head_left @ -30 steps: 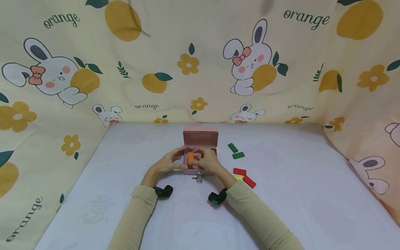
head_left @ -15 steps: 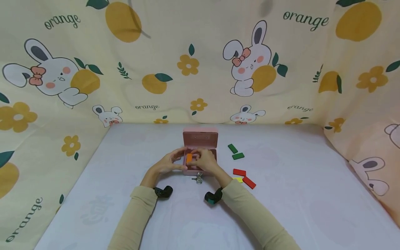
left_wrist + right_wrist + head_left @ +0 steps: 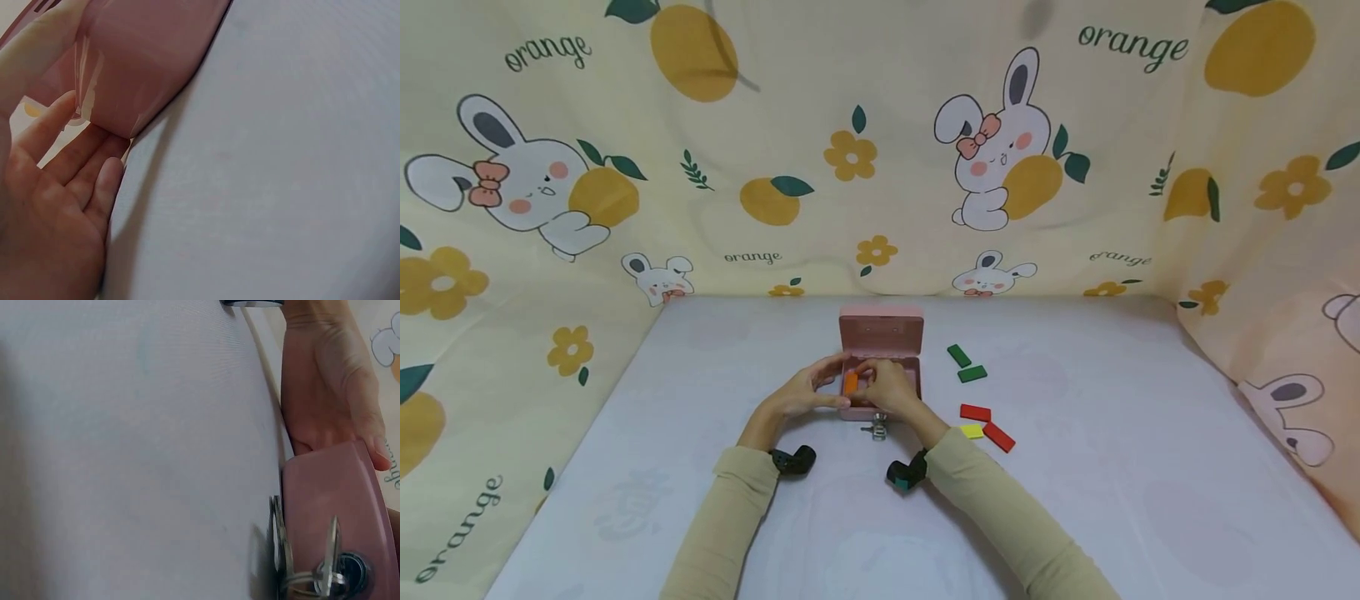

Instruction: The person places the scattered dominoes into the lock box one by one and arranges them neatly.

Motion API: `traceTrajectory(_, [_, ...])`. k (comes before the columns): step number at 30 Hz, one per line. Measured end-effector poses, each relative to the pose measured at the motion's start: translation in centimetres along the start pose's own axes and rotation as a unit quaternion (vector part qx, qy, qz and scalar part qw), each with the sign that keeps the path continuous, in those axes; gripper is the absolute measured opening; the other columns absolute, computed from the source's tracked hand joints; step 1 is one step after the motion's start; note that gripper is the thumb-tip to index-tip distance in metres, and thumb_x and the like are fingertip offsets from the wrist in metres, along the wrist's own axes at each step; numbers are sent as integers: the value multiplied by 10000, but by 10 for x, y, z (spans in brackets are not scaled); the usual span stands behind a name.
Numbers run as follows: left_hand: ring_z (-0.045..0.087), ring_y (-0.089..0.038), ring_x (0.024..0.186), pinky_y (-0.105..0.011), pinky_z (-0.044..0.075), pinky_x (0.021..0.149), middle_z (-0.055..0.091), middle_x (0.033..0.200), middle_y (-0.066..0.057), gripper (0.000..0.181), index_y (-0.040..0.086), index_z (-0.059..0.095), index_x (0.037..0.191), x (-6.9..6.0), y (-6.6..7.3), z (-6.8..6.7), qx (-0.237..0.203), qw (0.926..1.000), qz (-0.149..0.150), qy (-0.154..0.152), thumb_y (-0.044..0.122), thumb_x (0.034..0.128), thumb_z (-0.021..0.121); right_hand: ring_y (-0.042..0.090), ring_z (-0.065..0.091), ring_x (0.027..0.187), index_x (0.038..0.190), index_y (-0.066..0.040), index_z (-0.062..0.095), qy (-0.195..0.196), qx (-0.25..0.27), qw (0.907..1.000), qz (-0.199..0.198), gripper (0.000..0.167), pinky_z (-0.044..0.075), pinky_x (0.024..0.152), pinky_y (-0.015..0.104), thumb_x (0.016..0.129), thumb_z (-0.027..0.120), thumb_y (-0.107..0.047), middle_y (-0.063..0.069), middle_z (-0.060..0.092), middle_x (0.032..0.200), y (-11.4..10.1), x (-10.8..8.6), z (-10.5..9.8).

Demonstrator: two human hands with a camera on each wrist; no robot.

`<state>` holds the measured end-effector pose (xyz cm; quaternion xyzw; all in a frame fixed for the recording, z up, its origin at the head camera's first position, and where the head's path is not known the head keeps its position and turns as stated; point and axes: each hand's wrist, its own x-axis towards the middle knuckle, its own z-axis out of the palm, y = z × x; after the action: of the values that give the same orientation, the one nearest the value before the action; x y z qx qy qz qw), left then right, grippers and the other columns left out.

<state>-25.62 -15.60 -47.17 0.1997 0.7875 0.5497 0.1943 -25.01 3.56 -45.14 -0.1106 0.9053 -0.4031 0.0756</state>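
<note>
A small pink metal cash box (image 3: 882, 336) stands with its lid raised at the middle of the table. My left hand (image 3: 805, 393) grips the box's left side, thumb at the front corner and fingers further back, as the left wrist view also shows at the box wall (image 3: 134, 69). An orange block (image 3: 851, 382), small and flat, is inside the box near its left wall. My right hand (image 3: 891, 388) reaches into the box and pinches this block between thumb and fingers. Keys (image 3: 331, 556) hang from the lock (image 3: 355, 574) on the box's front. My right hand hides much of the interior.
Right of the box lie two green blocks (image 3: 972, 374), two red blocks (image 3: 975, 412) and a yellow block (image 3: 972, 431), all flat on the white tabletop (image 3: 1075, 467). A printed cloth (image 3: 850, 208) hangs behind the table and along its sides.
My right hand has shifted left and slightly down with the orange block, which now sits closer to the box's left wall. The left hand has kept its hold; the yellow block shows more fully.
</note>
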Motion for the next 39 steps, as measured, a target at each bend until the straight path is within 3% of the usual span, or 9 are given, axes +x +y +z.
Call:
traceTrajectory(9, [215,-396,1490,-581,202,1225,215,1620,-143,864,85,275,1515,0,-1,0,10,9998,182,-79,220,819,770,151,524,725,1126,-69,698,-171,-393,9989,214,369,399,587,199,789,793,-187,88,665,874,-4,0,3])
traceTrajectory(17, [233,-406,1481,-593,199,1222,227,1619,-133,867,102,284,1514,0,-2,-2,71,9997,220,-48,232,812,776,205,589,848,1133,-64,690,-142,-432,9986,271,396,550,771,322,780,803,-203,109,702,1027,-4,2,5])
traceTrajectory(21, [227,-389,1488,-582,205,1225,219,1622,-128,870,105,282,1515,1,-4,-2,117,9996,251,-66,230,811,778,175,567,788,1132,-69,692,-123,-290,9991,276,393,500,674,256,779,803,-203,97,694,966,-2,2,5])
traceTrajectory(28, [257,-417,1467,-641,204,1195,242,1612,-138,868,111,282,1518,1,-3,0,26,9997,237,-66,234,815,776,78,452,567,1076,-37,708,17,57,10000,-6,388,336,485,164,740,829,-189,9,573,654,0,1,1])
traceTrajectory(32, [250,-417,1471,-638,205,1197,241,1611,-143,874,109,268,1522,0,-3,0,25,9997,234,-94,229,818,773,64,423,556,1046,-22,714,109,144,9997,-178,364,318,488,155,740,828,-183,-42,494,611,0,-2,-3])
traceTrajectory(39, [235,-408,1480,-633,191,1206,226,1620,-124,893,129,264,1525,1,-3,-1,55,9998,145,-89,249,808,781,65,423,562,1059,-31,708,163,146,9995,-213,330,300,485,159,785,789,-196,-44,491,619,-4,-8,-11])
